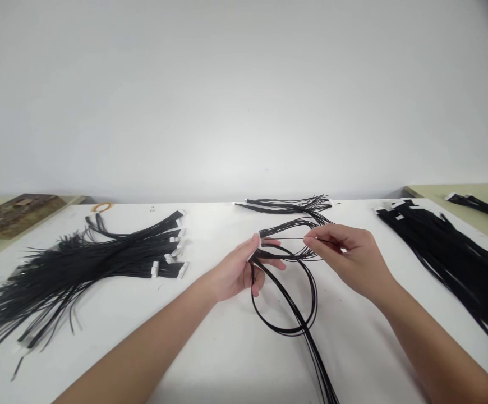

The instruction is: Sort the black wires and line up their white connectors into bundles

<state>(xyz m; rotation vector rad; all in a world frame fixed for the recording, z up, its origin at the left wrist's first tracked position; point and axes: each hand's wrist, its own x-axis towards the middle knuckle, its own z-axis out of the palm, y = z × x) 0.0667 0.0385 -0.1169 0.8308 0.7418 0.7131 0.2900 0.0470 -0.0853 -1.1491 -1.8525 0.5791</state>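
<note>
My left hand [244, 269] grips a white connector [259, 242] between thumb and fingers. From it a bundle of thin black wires [288, 297] loops out and hangs down over the front of the table. My right hand [345, 249] is closed in a pinch on one black wire [288, 239], which runs straight across from the connector. The far part of that wire is hidden behind my right hand. Beyond my hands, more black wires with white ends [286, 206] lie at the table's back edge, partly overlapping the looped wires.
A large pile of black wire harnesses [113, 255] with white connectors spreads on the left. Another black pile [450, 252] lies on the right. An orange ring [101, 207] sits at the back left of the white table [210, 336], near a worn brown board [17, 216].
</note>
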